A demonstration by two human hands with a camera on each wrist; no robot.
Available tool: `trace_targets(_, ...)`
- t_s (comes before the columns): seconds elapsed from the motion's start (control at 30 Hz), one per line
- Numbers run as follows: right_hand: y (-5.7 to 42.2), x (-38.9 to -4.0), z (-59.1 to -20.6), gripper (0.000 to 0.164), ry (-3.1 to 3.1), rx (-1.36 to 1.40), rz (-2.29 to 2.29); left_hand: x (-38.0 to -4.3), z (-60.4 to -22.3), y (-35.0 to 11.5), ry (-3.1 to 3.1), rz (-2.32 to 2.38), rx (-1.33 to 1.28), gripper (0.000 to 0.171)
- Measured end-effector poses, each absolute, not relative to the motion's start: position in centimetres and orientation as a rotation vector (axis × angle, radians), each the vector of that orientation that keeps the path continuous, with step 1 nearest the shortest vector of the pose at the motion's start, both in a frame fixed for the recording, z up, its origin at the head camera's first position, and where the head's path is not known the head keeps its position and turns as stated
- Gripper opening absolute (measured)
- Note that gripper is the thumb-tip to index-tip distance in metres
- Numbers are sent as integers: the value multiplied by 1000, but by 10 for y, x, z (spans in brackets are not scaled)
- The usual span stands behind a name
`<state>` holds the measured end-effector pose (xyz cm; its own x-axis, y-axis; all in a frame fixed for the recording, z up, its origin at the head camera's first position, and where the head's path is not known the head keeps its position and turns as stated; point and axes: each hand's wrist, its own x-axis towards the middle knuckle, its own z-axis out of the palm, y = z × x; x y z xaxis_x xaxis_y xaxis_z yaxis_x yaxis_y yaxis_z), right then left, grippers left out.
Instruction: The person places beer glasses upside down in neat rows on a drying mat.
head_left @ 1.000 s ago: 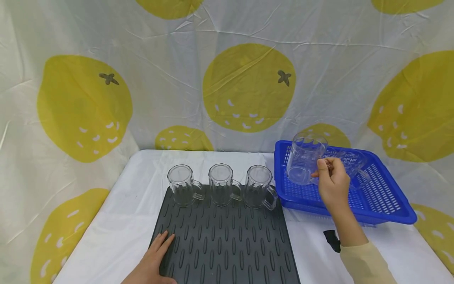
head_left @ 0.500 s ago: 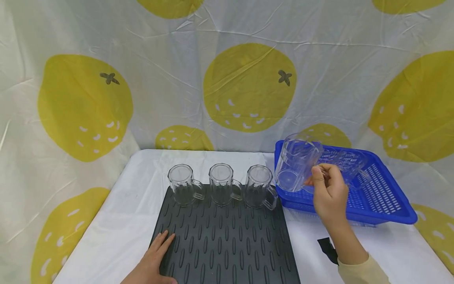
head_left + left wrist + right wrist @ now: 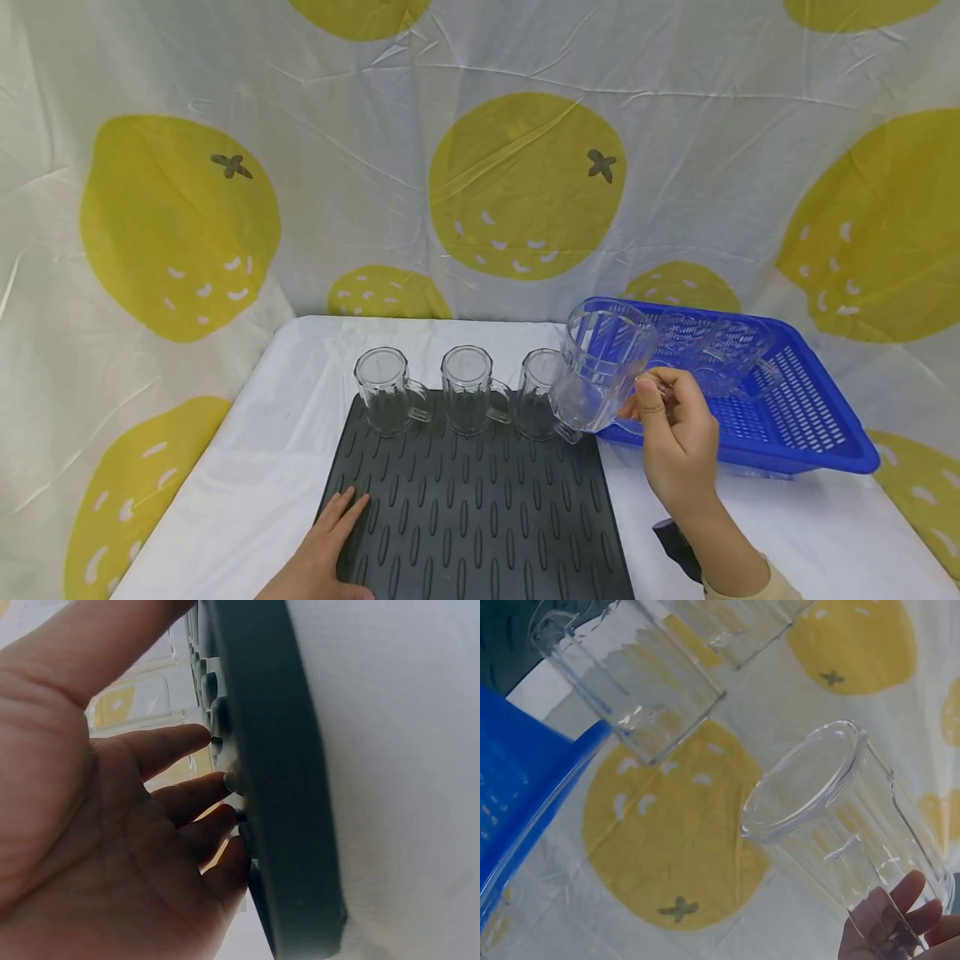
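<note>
My right hand [image 3: 678, 442] grips a clear glass mug [image 3: 600, 367] by its handle, tilted, close to the near left edge of the blue basket [image 3: 817, 400]. In the head view this mug overlaps the rightmost of three glass mugs [image 3: 536, 408] standing in a row along the far edge of the black ribbed mat [image 3: 480, 508]. Seen from the right wrist, fingers [image 3: 907, 892] curl at the handle of the held mug [image 3: 855, 825]. My left hand [image 3: 318, 554] lies on the mat's left edge, its fingers spread and holding nothing.
More clear mugs [image 3: 731, 354] lie inside the basket, at the right of the white-covered table [image 3: 232, 500]. A white cloth with yellow lemons [image 3: 525, 183] hangs behind the table. Something black [image 3: 678, 546] shows beside my right wrist.
My right hand has carried the mug left and toward me, from above the basket to its left edge, beside the row. The left hand and standing mugs have not moved.
</note>
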<state>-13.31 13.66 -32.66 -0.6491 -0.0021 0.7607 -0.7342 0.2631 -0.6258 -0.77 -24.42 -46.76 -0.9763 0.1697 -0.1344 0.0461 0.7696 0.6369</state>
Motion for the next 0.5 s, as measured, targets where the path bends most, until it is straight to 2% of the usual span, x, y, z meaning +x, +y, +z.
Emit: trace_targets(0.5, 106, -110, -333, 11, -1849, 884, 1584, -7, -467, -244, 2778, 998, 180, 116)
